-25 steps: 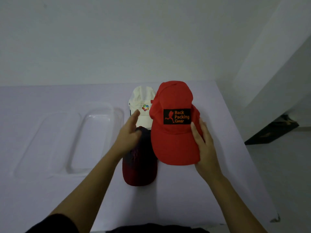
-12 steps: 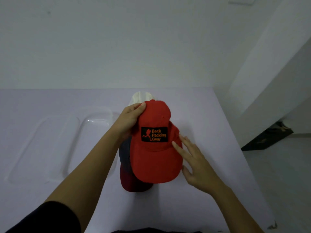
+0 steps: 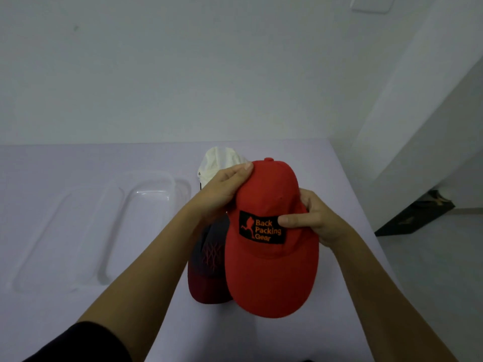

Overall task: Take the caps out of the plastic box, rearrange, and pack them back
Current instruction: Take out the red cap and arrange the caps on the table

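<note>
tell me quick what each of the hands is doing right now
Left hand: closed on the crown of the red cap, thumb on top.
Right hand: closed on the same red cap's right side, thumb on its patch.

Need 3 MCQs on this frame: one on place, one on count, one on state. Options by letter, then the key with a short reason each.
1. Where does the clear plastic box sit relative to the caps?
A. To their left
B. To their right
C. Under them

2. How many caps show?
A. Two
B. Three
C. Four

3. What state is the red cap in?
A. Lying alone on the table
B. Packed in the box
C. Held by both hands

Key:
1 A: the box lies empty on the table, left of the caps.
2 B: red cap, dark maroon cap and white cap.
3 C: the left hand grips its crown and the right hand its side.
</note>
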